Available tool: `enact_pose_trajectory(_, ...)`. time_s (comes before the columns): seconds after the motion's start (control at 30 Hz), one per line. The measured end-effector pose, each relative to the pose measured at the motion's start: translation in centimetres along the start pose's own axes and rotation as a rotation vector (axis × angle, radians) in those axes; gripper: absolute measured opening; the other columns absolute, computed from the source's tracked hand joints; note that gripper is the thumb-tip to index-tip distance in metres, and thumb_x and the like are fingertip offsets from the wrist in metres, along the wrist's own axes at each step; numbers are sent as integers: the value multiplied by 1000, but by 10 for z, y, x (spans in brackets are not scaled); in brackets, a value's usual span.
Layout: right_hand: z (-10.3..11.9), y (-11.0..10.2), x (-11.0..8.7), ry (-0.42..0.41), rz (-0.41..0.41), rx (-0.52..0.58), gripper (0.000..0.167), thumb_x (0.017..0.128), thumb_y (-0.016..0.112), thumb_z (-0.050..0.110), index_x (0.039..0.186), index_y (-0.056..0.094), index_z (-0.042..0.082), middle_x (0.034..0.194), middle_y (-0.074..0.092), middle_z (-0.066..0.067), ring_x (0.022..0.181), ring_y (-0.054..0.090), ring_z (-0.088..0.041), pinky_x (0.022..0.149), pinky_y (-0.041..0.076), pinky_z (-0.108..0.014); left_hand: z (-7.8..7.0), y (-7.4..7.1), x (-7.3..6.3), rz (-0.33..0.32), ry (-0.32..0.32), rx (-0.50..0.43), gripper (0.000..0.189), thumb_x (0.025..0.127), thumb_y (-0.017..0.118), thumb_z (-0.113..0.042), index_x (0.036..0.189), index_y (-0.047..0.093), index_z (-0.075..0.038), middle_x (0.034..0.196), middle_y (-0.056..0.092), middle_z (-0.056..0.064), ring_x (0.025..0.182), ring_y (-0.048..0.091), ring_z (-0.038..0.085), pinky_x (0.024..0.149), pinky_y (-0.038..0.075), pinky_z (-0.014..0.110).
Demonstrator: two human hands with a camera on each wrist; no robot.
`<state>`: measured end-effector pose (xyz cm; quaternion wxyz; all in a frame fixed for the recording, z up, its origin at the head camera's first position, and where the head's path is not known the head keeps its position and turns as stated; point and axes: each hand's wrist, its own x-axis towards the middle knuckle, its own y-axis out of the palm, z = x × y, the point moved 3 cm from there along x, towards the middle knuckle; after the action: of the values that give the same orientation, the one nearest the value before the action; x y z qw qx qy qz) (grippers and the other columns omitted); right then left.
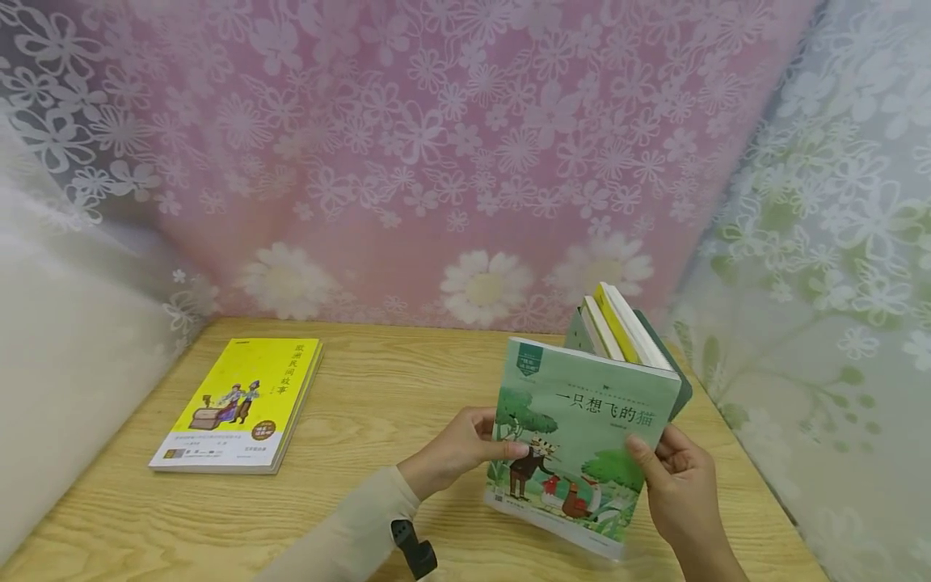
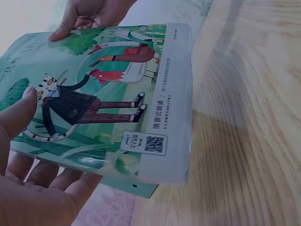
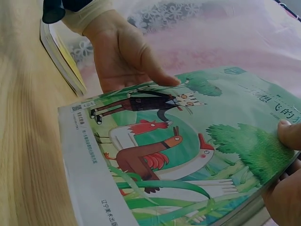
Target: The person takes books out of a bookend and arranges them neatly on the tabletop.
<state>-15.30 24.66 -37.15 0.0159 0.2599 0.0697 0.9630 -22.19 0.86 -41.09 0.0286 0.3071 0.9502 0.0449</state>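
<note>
A green picture-covered book [image 1: 567,453] is held up tilted above the table, its front cover facing me. My left hand [image 1: 465,449] grips its left edge, thumb on the cover and fingers behind, as the left wrist view also shows. On the opposite edge my right hand [image 1: 680,477] pinches it, thumb over the front. Behind it, several books [image 1: 629,323] stand upright between green bookends [image 1: 675,380]; the held book hides their lower part. A yellow-covered book [image 1: 243,400] lies flat at the left of the table.
The wooden table [image 1: 378,388] meets a pink floral curtain [image 1: 407,162] at the back. Pale sheets hang at the left and a flowered white curtain [image 1: 836,323] at the right. A black band [image 1: 414,550] is on the left wrist.
</note>
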Motion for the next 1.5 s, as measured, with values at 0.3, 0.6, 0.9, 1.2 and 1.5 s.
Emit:
enact_pose_trajectory(0.3, -9, 19, 4, 36, 22, 35, 39, 94, 47, -15, 125, 60, 5, 116, 69, -1, 100, 68, -13, 78, 55, -24, 7, -16, -8, -3, 10, 36, 28, 89, 70, -21, 113, 69, -5, 120, 66, 3, 119, 54, 17, 102, 43, 36)
enact_pose_trajectory(0.6, -19, 31, 6, 122, 98, 6, 36, 97, 47, -7, 129, 56, 9, 118, 68, 2, 101, 67, -13, 79, 56, -26, 12, -31, -18, -4, 47, 2, 31, 90, 68, -16, 117, 67, 1, 108, 71, 7, 103, 64, 16, 93, 50, 34)
enact_pose_trajectory(0.9, -31, 31, 9, 306, 195, -89, 34, 98, 52, 3, 131, 54, 7, 115, 69, 5, 97, 68, -13, 77, 57, -29, 10, -44, -32, 0, 153, 10, 37, 89, 69, -12, 121, 64, 4, 109, 71, 8, 102, 65, 17, 90, 52, 36)
enact_pose_trajectory(1.2, -29, 21, 6, 441, 185, -202, 52, 97, 57, 10, 140, 37, -12, 131, 58, -11, 108, 62, -6, 90, 51, -24, 9, -63, -46, -35, 160, 53, 33, 90, 68, -12, 119, 65, 4, 106, 72, 7, 100, 67, 19, 87, 54, 37)
enact_pose_trajectory(1.5, -22, -1, 1, 403, 230, -183, 45, 99, 53, 9, 138, 43, -9, 126, 64, 0, 114, 61, -14, 92, 50, -25, 11, -89, -60, -97, 165, 89, 31, 91, 66, -10, 117, 65, 6, 105, 72, 4, 101, 66, 19, 88, 53, 35)
